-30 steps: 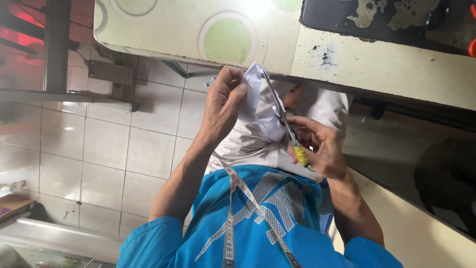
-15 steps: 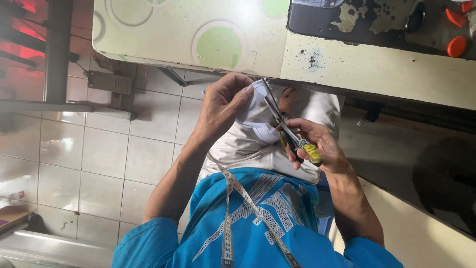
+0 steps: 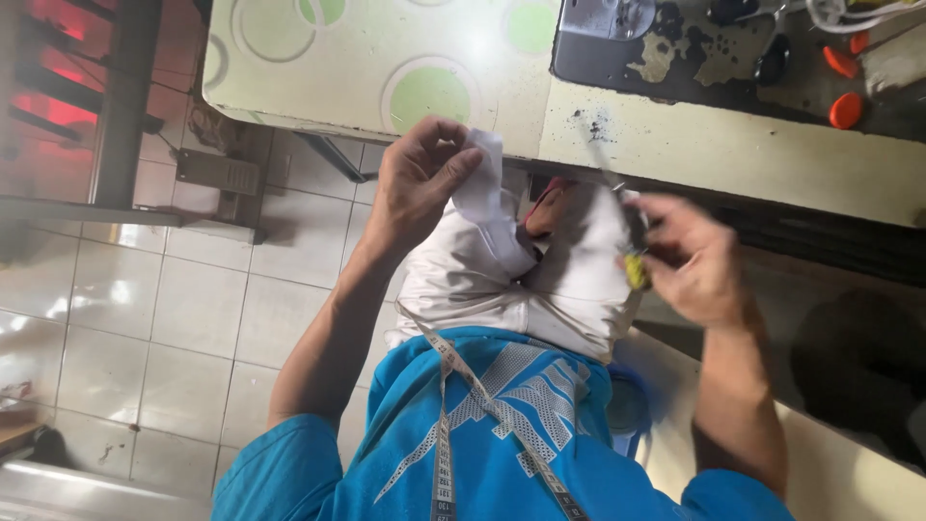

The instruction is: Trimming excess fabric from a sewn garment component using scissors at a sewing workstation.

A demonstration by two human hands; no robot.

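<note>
White cloth [image 3: 502,280] lies bunched in the person's lap, just below the near edge of the table [image 3: 318,68], which carries a pale cover printed with green circles. One narrow strip of that cloth rises from the bundle, and the left hand [image 3: 420,183] pinches its top end between thumb and curled fingers, close under the table's edge. To the right, the right hand [image 3: 690,260] is blurred; it is closed around a slim tool with a yellow handle [image 3: 635,265], whose dark shaft points up toward the table edge. That hand hovers at the right side of the bundle; whether the tool touches the fabric I cannot tell. A tape measure [image 3: 453,405] hangs over the blue shirt [image 3: 521,434]. On the table's far right part sits a worn dark sewing machine base [image 3: 675,48], with two orange caps [image 3: 846,108] beside it. Pale floor tiles [image 3: 174,318] show to the left.
</note>
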